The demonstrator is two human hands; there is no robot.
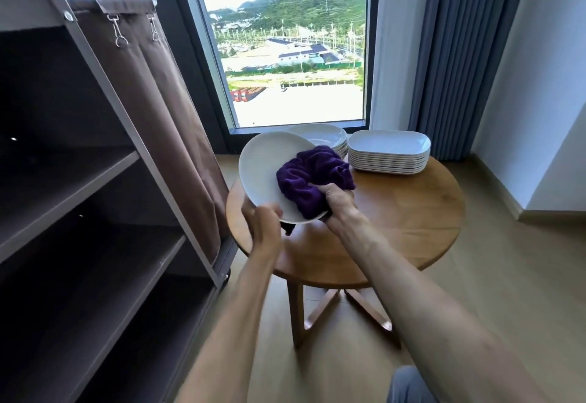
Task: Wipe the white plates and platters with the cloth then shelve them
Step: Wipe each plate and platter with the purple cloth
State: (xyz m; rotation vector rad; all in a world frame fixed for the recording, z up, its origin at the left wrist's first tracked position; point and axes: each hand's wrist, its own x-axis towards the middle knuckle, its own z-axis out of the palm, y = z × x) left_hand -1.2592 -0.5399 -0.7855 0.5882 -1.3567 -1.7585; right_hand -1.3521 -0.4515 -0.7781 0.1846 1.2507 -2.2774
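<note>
At frame centre, the left hand (263, 215) grips the lower rim of a tilted white plate (263, 168). The right hand (336, 199) clutches a purple cloth (310, 174) against the plate's face, above the round wooden table (396, 212).

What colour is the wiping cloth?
Deep purple cloth, plain with no pattern; head view shows it.

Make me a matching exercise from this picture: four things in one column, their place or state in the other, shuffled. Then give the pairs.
Things:
1. cloth
2. round plate
3. platter stack
4. shelf unit

Places or states:
A. stands left of the table
B. held tilted by the left hand
C. sits on the table, far right
D. bunched in the right hand, pressed on the plate

Pairs: 1-D, 2-B, 3-C, 4-A
</note>
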